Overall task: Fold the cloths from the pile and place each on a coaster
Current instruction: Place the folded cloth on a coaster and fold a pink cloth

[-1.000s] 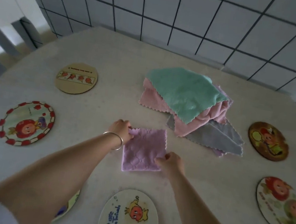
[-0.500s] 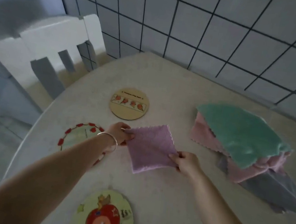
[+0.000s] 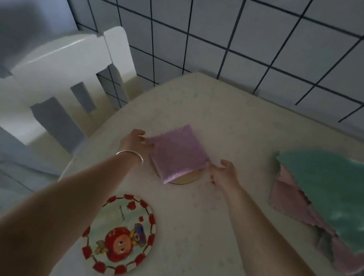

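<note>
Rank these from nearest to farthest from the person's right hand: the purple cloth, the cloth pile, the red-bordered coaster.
1. purple cloth: touching the right hand, on its left.
2. cloth pile: off to the right.
3. red-bordered coaster: down-left, nearer the camera, by the left forearm.

you have one view only, worn on your head, looking forward and down over both forearms onto the pale speckled table (image 3: 222, 226). it sits close above the near edge, faces the dark-grouted grey tiled wall (image 3: 261, 43) and is turned left enough to take in the white wooden chair (image 3: 50, 80). the wide lens bends the wall's grout lines.
</note>
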